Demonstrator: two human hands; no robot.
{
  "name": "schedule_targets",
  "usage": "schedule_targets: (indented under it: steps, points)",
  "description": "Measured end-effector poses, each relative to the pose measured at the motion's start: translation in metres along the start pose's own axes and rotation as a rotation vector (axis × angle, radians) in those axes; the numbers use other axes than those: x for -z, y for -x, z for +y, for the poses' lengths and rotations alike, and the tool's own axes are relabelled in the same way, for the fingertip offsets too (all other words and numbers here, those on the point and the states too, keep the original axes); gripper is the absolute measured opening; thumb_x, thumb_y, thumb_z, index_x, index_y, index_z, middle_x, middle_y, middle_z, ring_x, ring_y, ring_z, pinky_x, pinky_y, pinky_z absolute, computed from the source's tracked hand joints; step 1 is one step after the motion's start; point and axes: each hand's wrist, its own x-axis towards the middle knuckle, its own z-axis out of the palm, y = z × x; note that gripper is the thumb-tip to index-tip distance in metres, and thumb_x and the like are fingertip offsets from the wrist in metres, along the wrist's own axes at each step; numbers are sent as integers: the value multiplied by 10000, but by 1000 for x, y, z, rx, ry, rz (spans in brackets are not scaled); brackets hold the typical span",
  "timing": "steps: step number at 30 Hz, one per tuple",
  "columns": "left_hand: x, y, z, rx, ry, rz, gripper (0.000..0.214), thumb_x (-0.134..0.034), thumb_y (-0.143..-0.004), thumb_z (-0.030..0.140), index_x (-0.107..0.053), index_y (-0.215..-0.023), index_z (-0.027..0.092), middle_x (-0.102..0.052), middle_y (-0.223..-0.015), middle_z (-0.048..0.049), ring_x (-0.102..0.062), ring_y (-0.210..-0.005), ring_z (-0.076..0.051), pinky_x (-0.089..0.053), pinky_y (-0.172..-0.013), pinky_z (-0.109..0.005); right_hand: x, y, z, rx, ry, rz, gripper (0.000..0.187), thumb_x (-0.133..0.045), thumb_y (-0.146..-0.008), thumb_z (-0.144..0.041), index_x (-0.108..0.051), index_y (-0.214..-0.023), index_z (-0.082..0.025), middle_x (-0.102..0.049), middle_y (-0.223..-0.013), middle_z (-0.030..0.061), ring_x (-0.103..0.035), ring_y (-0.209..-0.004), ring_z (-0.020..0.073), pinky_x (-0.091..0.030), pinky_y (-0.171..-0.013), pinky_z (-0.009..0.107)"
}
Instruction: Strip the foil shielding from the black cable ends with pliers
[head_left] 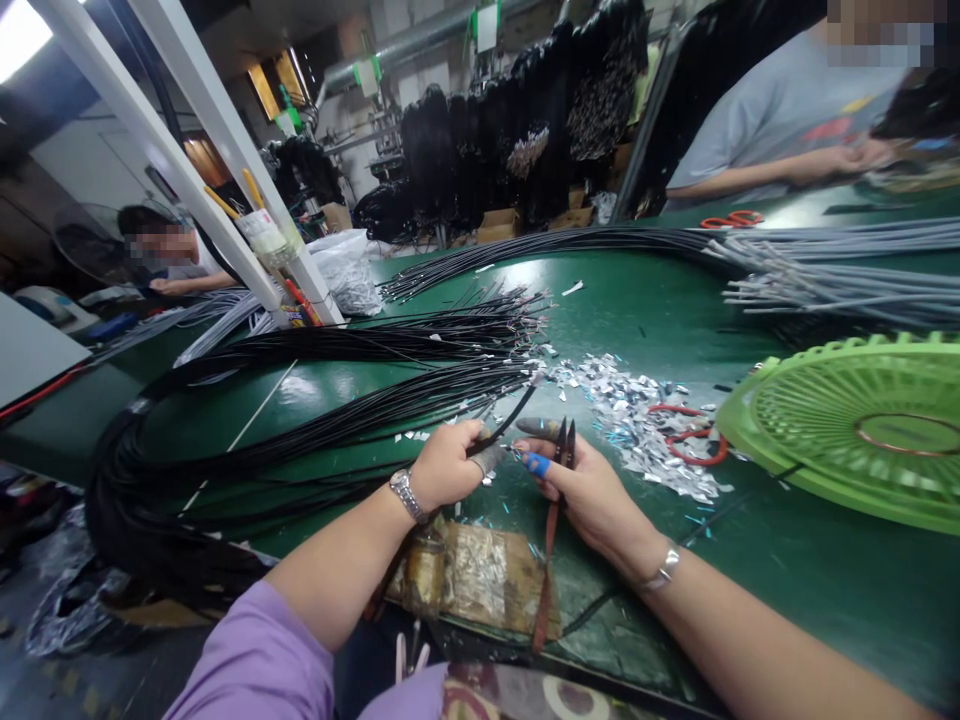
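My left hand point(450, 462), with a watch on its wrist, is closed around a black cable point(517, 412) near its stripped end. Thin wires point(514, 452) stick out from that end towards my right hand point(581, 485). The right fingertips pinch together at these wires; blue tape wraps the thumb and a grey cover sits on a finger. Also lodged in the right hand is a two-pronged tool point(549, 570) with dark pointed tips upward and a long brown handle downward; its exact kind is unclear. Black cable bundles point(450, 385) lie just beyond the left hand.
White and blue scraps point(637, 420) litter the green table point(810, 590), around red-handled scissors point(697, 447). A green fan point(855, 430) stands at right. Grey cables point(832, 275) lie at the back right. A brown taped board point(487, 575) is near me. Two people sit farther off.
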Motion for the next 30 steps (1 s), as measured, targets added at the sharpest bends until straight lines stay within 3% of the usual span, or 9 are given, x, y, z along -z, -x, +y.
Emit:
schedule_targets:
  steps: [4, 10, 15, 30]
  points:
    - [0, 0, 0, -6, 16, 3, 262, -555, -822, 375, -553, -702, 142, -513, -619, 17, -404, -583, -101, -312, -545, -220, -1, 0, -1, -6, 2, 0, 471, -858, -511, -335, -644, -907, -196, -686, -782, 27, -378, -455, 60, -245, -382, 202]
    - [0, 0, 0, -10, 13, 2, 286, -572, -821, 395, -547, -691, 142, -498, -601, 24, -393, -570, -96, -298, -530, -219, -1, 1, 0, -5, 7, -3, 411, -834, -553, -384, -646, -858, -182, -569, -568, -36, -369, -450, 70, -234, -382, 197]
    - [0, -1, -1, -9, -3, 4, 260, -583, -818, 358, -538, -679, 143, -494, -591, 32, -399, -562, -94, -298, -525, -222, -1, 1, 1, 11, 8, 15, 486, -857, -507, -334, -632, -915, -198, -676, -769, 14, -369, -449, 56, -240, -387, 201]
    - [1, 0, 1, 4, 92, -12, 341, -585, -801, 458, -530, -674, 146, -490, -588, 23, -387, -556, -94, -309, -519, -219, -5, 0, 1, -22, -20, 41, 510, -871, -459, -276, -621, -897, -200, -682, -756, 0, -361, -438, 46, -245, -396, 196]
